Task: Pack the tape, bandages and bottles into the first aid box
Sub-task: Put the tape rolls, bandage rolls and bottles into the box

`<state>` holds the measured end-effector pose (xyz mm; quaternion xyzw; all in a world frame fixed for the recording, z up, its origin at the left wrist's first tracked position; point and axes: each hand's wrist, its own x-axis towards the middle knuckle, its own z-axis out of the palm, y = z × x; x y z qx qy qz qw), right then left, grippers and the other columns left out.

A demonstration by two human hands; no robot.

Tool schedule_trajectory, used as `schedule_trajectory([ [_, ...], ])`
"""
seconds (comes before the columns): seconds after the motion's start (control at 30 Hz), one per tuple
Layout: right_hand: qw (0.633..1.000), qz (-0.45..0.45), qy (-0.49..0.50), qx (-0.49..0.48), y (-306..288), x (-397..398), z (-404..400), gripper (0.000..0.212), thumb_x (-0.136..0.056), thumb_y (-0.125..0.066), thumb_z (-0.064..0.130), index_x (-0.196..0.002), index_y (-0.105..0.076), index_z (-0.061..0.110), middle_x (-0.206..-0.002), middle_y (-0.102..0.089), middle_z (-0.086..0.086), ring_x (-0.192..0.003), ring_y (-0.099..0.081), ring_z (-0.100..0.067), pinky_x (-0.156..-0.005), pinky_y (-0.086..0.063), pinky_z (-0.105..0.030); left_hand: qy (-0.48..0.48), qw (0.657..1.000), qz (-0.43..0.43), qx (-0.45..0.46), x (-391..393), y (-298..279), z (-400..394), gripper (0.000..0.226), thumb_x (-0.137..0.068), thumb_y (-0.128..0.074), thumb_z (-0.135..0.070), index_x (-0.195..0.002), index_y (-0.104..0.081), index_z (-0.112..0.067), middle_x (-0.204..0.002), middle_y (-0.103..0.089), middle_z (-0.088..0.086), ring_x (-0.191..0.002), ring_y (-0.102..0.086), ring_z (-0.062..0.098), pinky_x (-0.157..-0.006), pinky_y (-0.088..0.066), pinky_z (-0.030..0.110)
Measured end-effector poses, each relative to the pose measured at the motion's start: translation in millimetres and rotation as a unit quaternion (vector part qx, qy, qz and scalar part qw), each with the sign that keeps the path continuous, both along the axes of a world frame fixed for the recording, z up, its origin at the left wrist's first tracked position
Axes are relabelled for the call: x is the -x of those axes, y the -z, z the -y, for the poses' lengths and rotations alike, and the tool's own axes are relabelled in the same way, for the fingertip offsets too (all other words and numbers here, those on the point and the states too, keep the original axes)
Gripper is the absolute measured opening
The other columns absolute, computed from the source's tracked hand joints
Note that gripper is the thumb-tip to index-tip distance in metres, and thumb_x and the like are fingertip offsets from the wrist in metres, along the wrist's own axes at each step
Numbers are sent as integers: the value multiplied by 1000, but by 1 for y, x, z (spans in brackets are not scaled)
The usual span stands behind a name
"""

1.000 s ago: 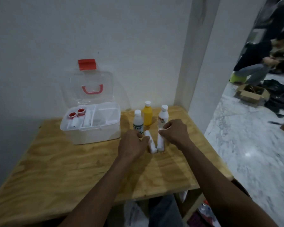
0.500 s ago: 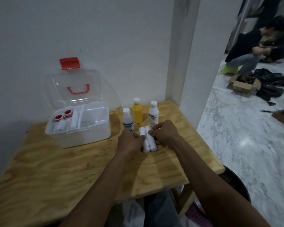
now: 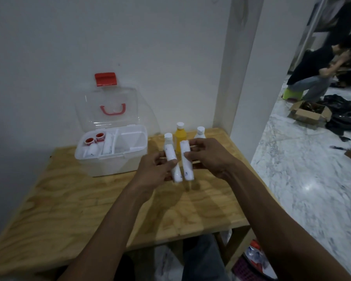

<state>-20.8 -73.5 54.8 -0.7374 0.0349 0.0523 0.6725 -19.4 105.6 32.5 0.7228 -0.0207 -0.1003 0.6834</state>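
Note:
My left hand [image 3: 153,169] grips one white bandage roll [image 3: 171,164] and my right hand [image 3: 210,157] grips a second white bandage roll [image 3: 186,161], both lifted above the wooden table [image 3: 89,203], side by side. Behind them stand three bottles: a clear one with a white cap [image 3: 168,137], a yellow one [image 3: 180,135] and a white one [image 3: 200,132]. The white first aid box [image 3: 111,157] sits at the back left with its clear lid [image 3: 107,106] up. Two red tape rolls [image 3: 94,138] and white rolls lie in its tray.
The table stands against a white wall, with a pillar [image 3: 243,78] at its back right corner. Right of the table the marble floor [image 3: 312,179] drops away. A person [image 3: 320,72] sits on the floor far right by a cardboard box [image 3: 309,112].
Both hands closed on the two bandage rolls that lay on the table and lifted them off it. The view also shifted.

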Motion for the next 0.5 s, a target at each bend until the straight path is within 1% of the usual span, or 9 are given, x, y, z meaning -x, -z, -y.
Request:
schedule_trajectory([
  [0.03, 1000, 14, -7, 9, -5, -1, -5, 33, -87, -66, -2, -120, -63, 4, -104, -70, -19, -99, -69, -29, -83, -59, -44, -9, 1000, 14, -3, 1, -5, -7, 28, -87, -70, -9, -116, -66, -7, -104, -73, 14, -93, -72, 29, -75, -61, 44],
  [0.07, 999, 30, -12, 17, -10, -2, -11, 33, -88, -65, -2, -121, -63, 4, -102, -69, -19, -97, -69, -28, -83, -60, -43, -19, 999, 30, -10, 1, -10, -15, 28, -87, -70, -8, -115, -65, -7, -105, -72, 13, -94, -71, 29, -76, -61, 46],
  [0.13, 997, 66, -15, 37, -19, -4, -24, 30, -88, -64, -2, -116, -65, 5, -100, -68, -15, -93, -69, -26, -80, -61, -39, -42, 996, 68, -33, 1, -19, -31, 32, -87, -70, -7, -118, -62, -9, -105, -70, 11, -96, -70, 27, -77, -61, 47],
  [0.2, 993, 100, -6, 59, -26, -9, -37, 28, -86, -66, 0, -113, -66, 6, -104, -70, -14, -96, -70, -29, -80, -61, -44, -63, 990, 114, -60, -1, -28, -48, 43, -86, -70, -6, -125, -56, -17, -105, -67, 8, -95, -68, 24, -74, -62, 45],
  [0.27, 988, 137, 2, 72, -31, -16, -50, 26, -83, -68, 1, -108, -67, 9, -100, -71, -11, -90, -70, -27, -80, -61, -46, -75, 980, 160, -91, -2, -36, -66, 54, -84, -72, -5, -130, -51, -25, -109, -65, 6, -96, -68, 21, -74, -62, 44],
  [0.3, 985, 154, 3, 75, -34, -19, -56, 28, -83, -69, 2, -109, -67, 11, -98, -71, -9, -86, -70, -24, -80, -61, -45, -83, 973, 183, -114, -4, -39, -75, 56, -83, -72, -6, -130, -51, -28, -110, -65, 5, -96, -68, 21, -76, -62, 44],
  [0.37, 980, 181, 4, 85, -39, -25, -70, 37, -82, -70, 6, -116, -62, 17, -98, -71, -6, -82, -69, -18, -78, -60, -38, -104, 956, 223, -157, -10, -47, -93, 52, -82, -74, -12, -127, -55, -29, -111, -66, 3, -96, -68, 22, -78, -61, 47],
  [0.43, 969, 219, 5, 115, -45, -32, -83, 44, -83, -70, 8, -124, -59, 23, -100, -69, -3, -81, -69, -13, -76, -60, -32, -129, 943, 244, -185, -17, -53, -109, 47, -80, -73, -24, -124, -57, -29, -111, -67, 3, -95, -69, 22, -78, -60, 48],
  [0.5, 956, 253, 16, 147, -51, -40, -97, 41, -83, -70, 9, -121, -62, 21, -105, -69, 1, -84, -69, -8, -78, -60, -28, -147, 931, 260, -211, -26, -57, -120, 44, -82, -69, -29, -124, -57, -26, -112, -67, 4, -96, -69, 22, -80, -60, 49],
])
